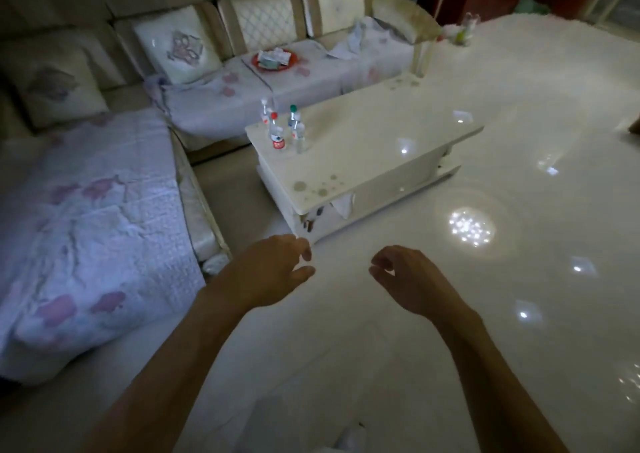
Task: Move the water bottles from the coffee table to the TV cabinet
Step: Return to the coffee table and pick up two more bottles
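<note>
Our left hand point(277, 272) and right hand point(405, 279) are hanging loose and empty over the floor, short of the table point(363, 147). The bottles point(285, 130) are standing clustered at its far-left corner. We are judging this the approach; next we are needing to step closer and grasp one.

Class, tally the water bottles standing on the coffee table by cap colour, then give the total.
Red cap: 1
Green cap: 1
White or clear cap: 2
Total: 4 bottles, clustered at the coffee table's left end.
</note>
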Available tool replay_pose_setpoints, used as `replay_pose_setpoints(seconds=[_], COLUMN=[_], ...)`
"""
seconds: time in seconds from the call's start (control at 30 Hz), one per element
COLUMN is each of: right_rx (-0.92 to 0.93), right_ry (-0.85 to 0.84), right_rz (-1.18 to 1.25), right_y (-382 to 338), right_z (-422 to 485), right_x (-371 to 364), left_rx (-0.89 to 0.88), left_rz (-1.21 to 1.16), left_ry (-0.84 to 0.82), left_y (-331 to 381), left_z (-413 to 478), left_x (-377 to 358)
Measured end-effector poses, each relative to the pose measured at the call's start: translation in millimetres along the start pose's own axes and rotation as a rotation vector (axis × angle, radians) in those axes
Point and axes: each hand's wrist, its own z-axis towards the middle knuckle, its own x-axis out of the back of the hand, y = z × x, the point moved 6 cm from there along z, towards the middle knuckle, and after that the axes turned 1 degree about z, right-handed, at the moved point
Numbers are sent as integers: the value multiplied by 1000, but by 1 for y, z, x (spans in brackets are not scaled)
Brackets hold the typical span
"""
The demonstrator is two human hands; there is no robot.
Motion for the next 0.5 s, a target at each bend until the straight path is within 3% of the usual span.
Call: replay_pose_setpoints(seconds=[0.3, 0.5], right_rx=[169, 158], right_ry=[-182, -183], right_rz=[31, 6], right_y=[-77, -130], right_z=[112, 210], right_x=[-46, -58], left_rx=[199, 238], left_rz=[-166, -218], left_ry=[84, 134], left_y=[-107, -200], left_z=[30, 82], left_x=[14, 53])
